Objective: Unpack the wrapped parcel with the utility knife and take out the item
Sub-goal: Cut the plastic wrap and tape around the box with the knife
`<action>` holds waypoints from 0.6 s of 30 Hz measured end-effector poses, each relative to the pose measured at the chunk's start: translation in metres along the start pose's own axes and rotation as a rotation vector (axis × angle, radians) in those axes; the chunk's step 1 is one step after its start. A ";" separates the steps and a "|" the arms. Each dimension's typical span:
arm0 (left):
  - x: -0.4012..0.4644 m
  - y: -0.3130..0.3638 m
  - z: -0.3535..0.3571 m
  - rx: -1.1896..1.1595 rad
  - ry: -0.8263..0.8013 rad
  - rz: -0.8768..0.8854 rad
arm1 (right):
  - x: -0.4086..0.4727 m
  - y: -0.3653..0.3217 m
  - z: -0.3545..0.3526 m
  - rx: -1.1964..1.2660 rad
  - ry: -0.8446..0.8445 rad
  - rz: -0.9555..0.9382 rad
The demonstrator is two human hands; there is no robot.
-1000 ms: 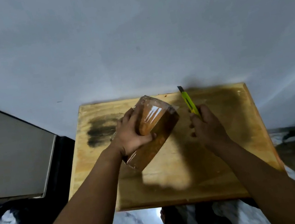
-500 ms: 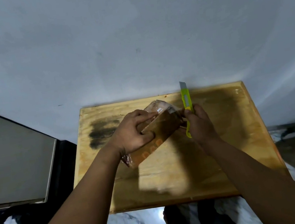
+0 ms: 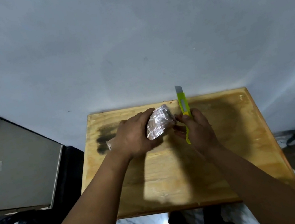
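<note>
the parcel (image 3: pixel 159 124) is gripped in the left hand (image 3: pixel 135 135) above the far part of the wooden board (image 3: pixel 228 157), and the utility knife (image 3: pixel 185 111) is clenched in the right hand (image 3: pixel 197 130) just right of it, blade up. since the fingers lie beside the exposed blade, a slip on the glossy wrap could cut them. compared with half a second ago, the parcel has been turned so a shiny crinkled end is shown.
</note>
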State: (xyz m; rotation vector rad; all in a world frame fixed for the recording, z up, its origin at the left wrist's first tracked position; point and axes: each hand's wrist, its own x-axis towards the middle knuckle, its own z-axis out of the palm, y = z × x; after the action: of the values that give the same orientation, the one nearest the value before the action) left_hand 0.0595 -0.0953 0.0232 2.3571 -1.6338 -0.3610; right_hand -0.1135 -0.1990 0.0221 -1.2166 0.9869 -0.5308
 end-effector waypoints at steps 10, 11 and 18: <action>-0.016 -0.018 -0.015 -0.215 0.124 0.030 | -0.017 -0.002 0.000 -0.271 -0.083 -0.235; -0.016 -0.020 -0.013 -0.216 0.131 0.042 | -0.018 -0.002 0.001 -0.280 -0.084 -0.246; -0.018 -0.027 -0.006 -0.169 0.222 0.112 | -0.025 -0.002 0.008 -0.257 -0.116 -0.239</action>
State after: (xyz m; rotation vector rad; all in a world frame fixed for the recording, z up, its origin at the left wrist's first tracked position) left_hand 0.0793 -0.0686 0.0209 2.0899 -1.5575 -0.1984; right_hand -0.1189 -0.1758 0.0322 -1.5908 0.8329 -0.5242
